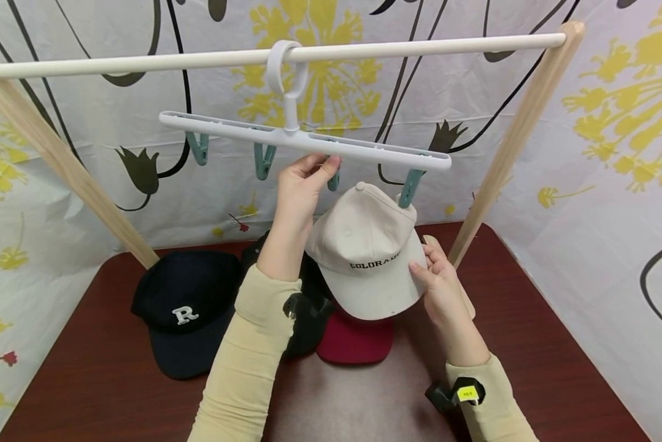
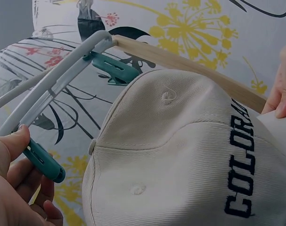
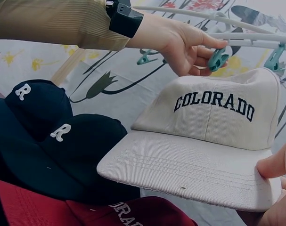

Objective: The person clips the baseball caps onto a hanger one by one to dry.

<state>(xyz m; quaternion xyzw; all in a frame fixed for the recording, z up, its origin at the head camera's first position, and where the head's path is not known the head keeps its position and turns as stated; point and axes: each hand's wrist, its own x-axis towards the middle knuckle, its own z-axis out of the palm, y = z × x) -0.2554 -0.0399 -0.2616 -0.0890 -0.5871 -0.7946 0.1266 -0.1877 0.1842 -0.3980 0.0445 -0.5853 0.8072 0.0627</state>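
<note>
One cream cap [image 1: 358, 230], reddish table [image 1: 540, 350] below, floral backdrop [image 1: 441, 98] behind

White floral cloth [image 1: 601, 245] fills the backdrop, a yellow bloom [image 1: 322, 24] bursting at twelve o'clock, another at two, dark tulip [image 1: 138, 172] towards ten, and light glows off the reddish-brown tabletop [image 1: 358, 399] at six!

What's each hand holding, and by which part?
The right hand holds the white cap by its brim; the left hand pinches a green clip by its upper end.
</note>
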